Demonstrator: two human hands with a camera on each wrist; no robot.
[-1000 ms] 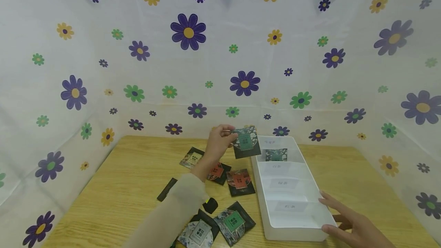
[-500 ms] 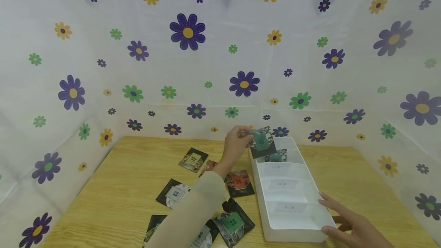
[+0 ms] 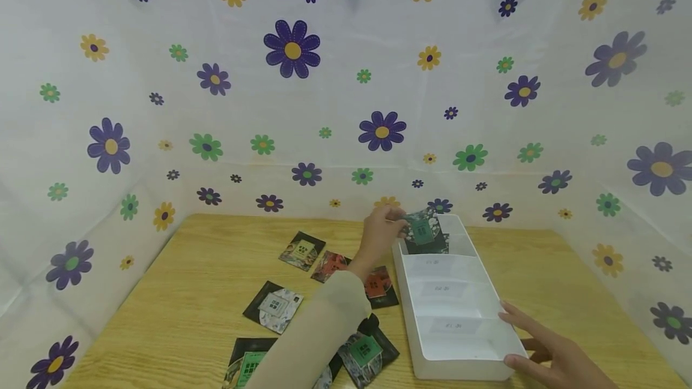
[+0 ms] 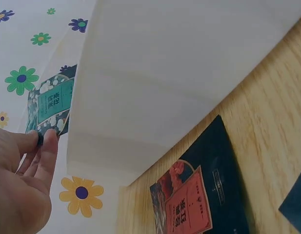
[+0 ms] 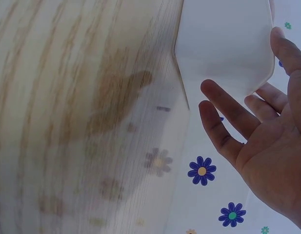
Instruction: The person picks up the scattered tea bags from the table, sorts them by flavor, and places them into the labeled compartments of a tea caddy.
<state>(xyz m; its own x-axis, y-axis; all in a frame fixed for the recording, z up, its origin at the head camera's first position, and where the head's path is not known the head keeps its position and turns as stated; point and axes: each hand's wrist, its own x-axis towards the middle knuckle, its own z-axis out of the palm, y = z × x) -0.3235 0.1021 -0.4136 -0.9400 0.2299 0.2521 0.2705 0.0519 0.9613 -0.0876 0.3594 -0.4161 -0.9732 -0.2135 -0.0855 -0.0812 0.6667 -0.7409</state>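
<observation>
My left hand (image 3: 381, 230) pinches a dark square sachet (image 3: 421, 230) by its left edge, between thumb and fingers. The sachet has a teal label and a white floral print, and its lower part dips into the far compartment of a long white divided box (image 3: 459, 368). Behind it, another sachet (image 3: 446, 246) in that compartment is mostly covered. In the left wrist view, the box wall cuts off part of the held sachet (image 4: 53, 103). My right hand (image 3: 562, 353) is at the box's near right corner, its fingers loosely spread and the fingertips right at the rim.
Several sachets lie left of the box: one yellow-labelled (image 3: 303, 251), red ones (image 3: 381, 287), a white one (image 3: 274, 306) and green ones (image 3: 364, 350). My left forearm (image 3: 319, 329) covers some. A flowered cloth (image 3: 324, 107) encloses the wooden table (image 3: 178, 293).
My left hand has moved right and slightly down, bringing the sachet from left of the box into its far compartment. The right hand has stayed at the box corner.
</observation>
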